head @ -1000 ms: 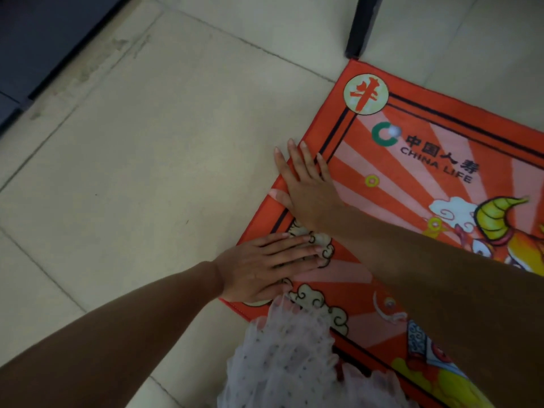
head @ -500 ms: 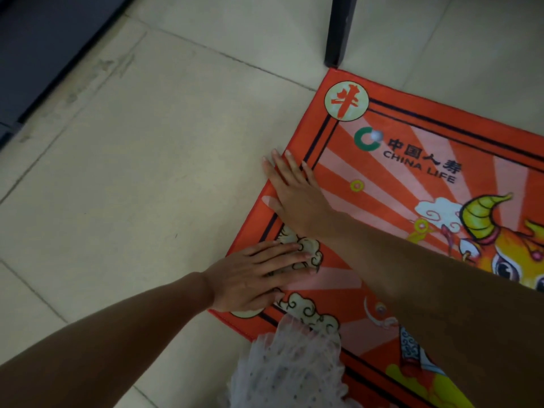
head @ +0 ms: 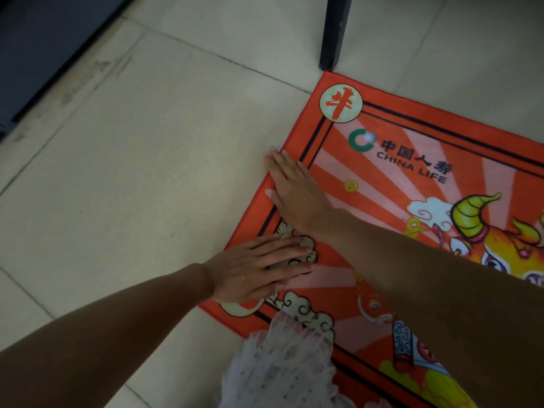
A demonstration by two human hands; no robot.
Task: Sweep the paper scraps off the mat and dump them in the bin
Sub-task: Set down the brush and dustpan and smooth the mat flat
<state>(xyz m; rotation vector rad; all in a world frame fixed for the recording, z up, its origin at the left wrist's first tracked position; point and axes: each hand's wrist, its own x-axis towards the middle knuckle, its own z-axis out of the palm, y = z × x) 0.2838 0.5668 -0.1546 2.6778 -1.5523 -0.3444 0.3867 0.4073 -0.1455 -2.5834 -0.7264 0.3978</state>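
Mat (head: 391, 178) edge runs lengthwise away from me, both hands flat and open holding nothing, left hand (head: 259, 267) at near corner, right hand (head: 297, 192) further up at edge; no scraps or bin visible.

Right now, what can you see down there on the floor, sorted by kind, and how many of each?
Hands: 2, the left hand and the right hand, both flat on the mat
Mats: 1, the orange mat
Dark furniture legs: 1
White frilly fabric: 1
Paper scraps: 0 visible
Bins: 0 visible
Total: 5
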